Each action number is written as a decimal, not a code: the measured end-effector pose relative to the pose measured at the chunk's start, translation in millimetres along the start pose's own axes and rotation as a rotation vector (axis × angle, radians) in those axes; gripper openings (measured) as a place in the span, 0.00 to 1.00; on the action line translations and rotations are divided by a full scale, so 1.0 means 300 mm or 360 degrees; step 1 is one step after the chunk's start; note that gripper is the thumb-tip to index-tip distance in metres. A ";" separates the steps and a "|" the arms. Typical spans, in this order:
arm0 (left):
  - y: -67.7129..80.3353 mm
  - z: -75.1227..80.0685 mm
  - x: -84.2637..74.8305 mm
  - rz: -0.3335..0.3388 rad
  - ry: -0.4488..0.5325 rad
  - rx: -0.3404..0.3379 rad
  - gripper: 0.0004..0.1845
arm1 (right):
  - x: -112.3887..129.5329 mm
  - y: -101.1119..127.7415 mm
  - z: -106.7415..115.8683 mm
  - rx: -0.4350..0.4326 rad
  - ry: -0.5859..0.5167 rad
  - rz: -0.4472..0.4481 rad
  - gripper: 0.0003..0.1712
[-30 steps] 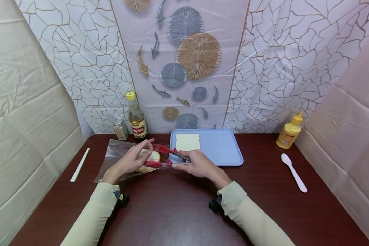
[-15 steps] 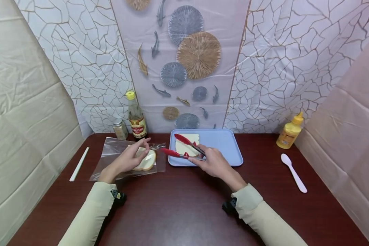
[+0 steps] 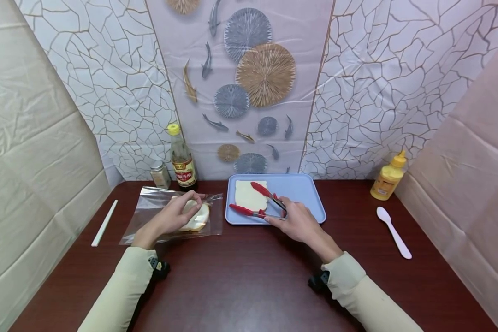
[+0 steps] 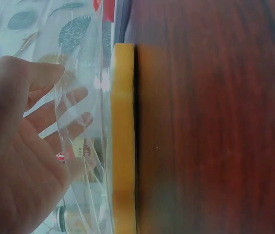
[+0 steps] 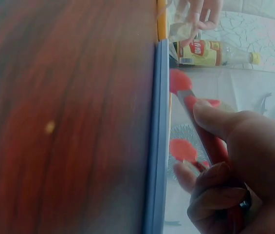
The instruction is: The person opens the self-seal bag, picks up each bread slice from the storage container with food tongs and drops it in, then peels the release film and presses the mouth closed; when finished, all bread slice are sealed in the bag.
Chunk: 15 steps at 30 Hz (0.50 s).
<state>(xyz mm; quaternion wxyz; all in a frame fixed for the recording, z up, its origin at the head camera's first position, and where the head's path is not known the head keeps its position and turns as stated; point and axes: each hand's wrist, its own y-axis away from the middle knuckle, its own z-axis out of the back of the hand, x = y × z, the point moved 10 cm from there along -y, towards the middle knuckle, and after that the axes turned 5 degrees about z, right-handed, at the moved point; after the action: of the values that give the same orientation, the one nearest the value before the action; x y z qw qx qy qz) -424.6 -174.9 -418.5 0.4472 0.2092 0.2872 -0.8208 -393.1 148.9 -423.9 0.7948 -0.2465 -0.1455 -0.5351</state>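
My left hand [image 3: 172, 219] lies on a clear plastic bag [image 3: 149, 216] left of centre on the table and holds its upper film; the left wrist view shows the fingers [image 4: 54, 126] through the film [image 4: 86, 97]. A bread slice [image 3: 199, 220] with a yellow crust [image 4: 123, 146] lies in the bag. My right hand [image 3: 296, 223] grips red-tipped tongs [image 3: 240, 210], whose arms are spread over a white bread slice [image 3: 246, 196] on the blue tray [image 3: 303, 193]. In the right wrist view the fingers [image 5: 239, 161] wrap the tongs [image 5: 181, 83] just past the tray rim [image 5: 159, 146].
A dark sauce bottle [image 3: 182, 159] and a small jar [image 3: 160, 174] stand behind the bag. A white stick [image 3: 103, 222] lies at the far left. A yellow squeeze bottle [image 3: 388, 177] and a white spoon [image 3: 392, 230] are on the right. Draped walls enclose the dark wooden table [image 3: 240, 286].
My right hand drew the tongs out of the bag's mouth and moved them right, over the slice on the tray. The left hand stayed on the bag, which now lies flatter.
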 end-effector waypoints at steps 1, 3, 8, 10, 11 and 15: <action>0.001 0.000 0.000 -0.0003 0.0001 0.0002 0.03 | -0.007 0.006 0.005 0.0000 0.0004 -0.0020 0.39; 0.004 0.000 -0.002 -0.0005 -0.0003 0.0003 0.03 | -0.024 0.022 0.020 -0.0006 0.0019 -0.0064 0.41; 0.005 -0.003 -0.002 -0.0006 -0.0013 0.0007 0.04 | -0.078 0.067 0.068 -0.0012 0.0055 -0.0150 0.43; 0.005 -0.005 0.002 0.0000 -0.0020 0.0013 0.03 | -0.104 0.085 0.082 0.0008 0.0065 -0.0194 0.44; 0.005 -0.006 0.004 0.0006 -0.0024 0.0018 0.03 | -0.117 0.094 0.089 0.0019 0.0073 -0.0220 0.45; 0.008 -0.008 0.010 0.0024 -0.0046 0.0033 0.02 | -0.166 0.127 0.110 0.0092 0.0082 -0.0338 0.51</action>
<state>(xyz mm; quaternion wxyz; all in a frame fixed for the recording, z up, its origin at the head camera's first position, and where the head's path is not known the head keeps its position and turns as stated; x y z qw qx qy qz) -424.1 -176.2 -422.9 0.4554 0.2041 0.2707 -0.8232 -376.0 217.4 -430.1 0.7439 -0.1929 -0.1657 -0.6180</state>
